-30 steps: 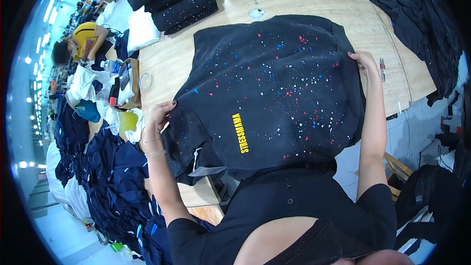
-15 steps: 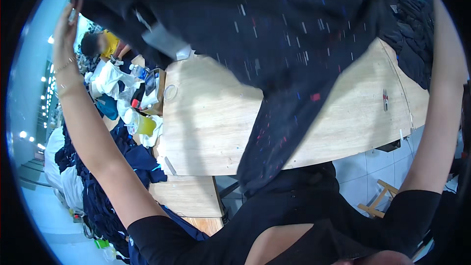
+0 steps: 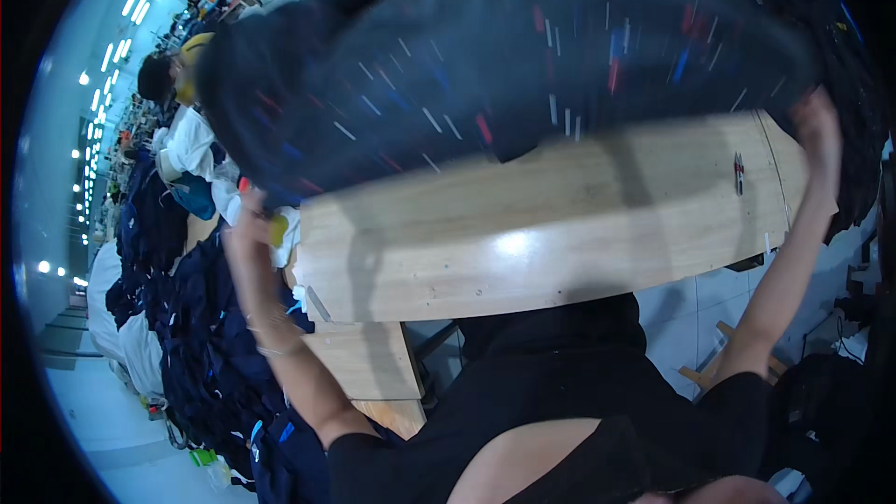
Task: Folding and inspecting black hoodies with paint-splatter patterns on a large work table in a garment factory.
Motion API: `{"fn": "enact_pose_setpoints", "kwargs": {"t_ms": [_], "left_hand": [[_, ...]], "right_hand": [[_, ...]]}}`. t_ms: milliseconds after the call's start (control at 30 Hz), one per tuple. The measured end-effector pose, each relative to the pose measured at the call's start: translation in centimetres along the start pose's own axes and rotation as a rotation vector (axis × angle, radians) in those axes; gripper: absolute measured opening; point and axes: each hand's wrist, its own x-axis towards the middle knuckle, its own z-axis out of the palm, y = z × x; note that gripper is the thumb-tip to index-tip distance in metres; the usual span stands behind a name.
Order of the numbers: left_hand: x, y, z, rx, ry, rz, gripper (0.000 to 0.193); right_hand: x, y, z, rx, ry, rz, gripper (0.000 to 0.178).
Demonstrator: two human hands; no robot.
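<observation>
A dark speckled garment (image 3: 504, 65), blurred by motion, is stretched in the air across the far part of the wooden table. White, red and blue flecks streak over it. At its near left corner my left hand (image 3: 250, 224) is closed on the cloth, its fingers smeared. On the other side, my right hand (image 3: 818, 126) grips the garment's right end, the fingertips partly hidden by cloth. Both arms reach forward, spread wide. Under the garment, the pale wooden tabletop (image 3: 523, 243) shows along its near half.
Small thread snips (image 3: 739, 174) lie on the table's right part. A flat grey blade-like piece (image 3: 317, 303) rests by the left edge. Dark clothes (image 3: 205, 345) are heaped at left, with more dark cloth (image 3: 854, 131) at right. Another person (image 3: 163, 77) is at far left.
The garment has swung from hanging near me to spread out over the table's far side. My left hand has come down and inward; my right hand has come into view, lower.
</observation>
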Motion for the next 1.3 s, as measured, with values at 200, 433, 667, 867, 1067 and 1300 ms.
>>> {"fn": "enact_pose_setpoints", "kwargs": {"t_ms": [200,433,667,867,1067,1300], "left_hand": [[-11.8,-17.9,2.1,0.280,-0.113,-0.344,0.008],[-13.3,-18.3,3.1,0.358,-0.108,-0.236,0.006],[-13.8,-18.1,3.8,0.413,-0.092,-0.269,0.013],[-15.7,-19.3,1.9,0.483,-0.113,-0.126,0.014],[-13.1,-13.3,3.6,0.995,-0.186,0.068,0.011],[-3.5,-16.0,10.8,1.290,-0.235,0.484,0.047]], "right_hand": [[-11.5,18.6,9.4,-0.744,0.000,0.421,0.015],[-11.2,16.2,12.2,-0.589,0.095,0.287,0.021],[-13.3,18.3,11.9,-0.761,0.137,0.368,0.023],[-12.9,17.9,11.3,-0.745,0.281,0.133,0.022],[-11.7,16.7,17.0,-1.363,0.245,-0.140,0.012],[-12.2,21.8,28.4,-1.512,-0.234,-0.237,0.048]]}}
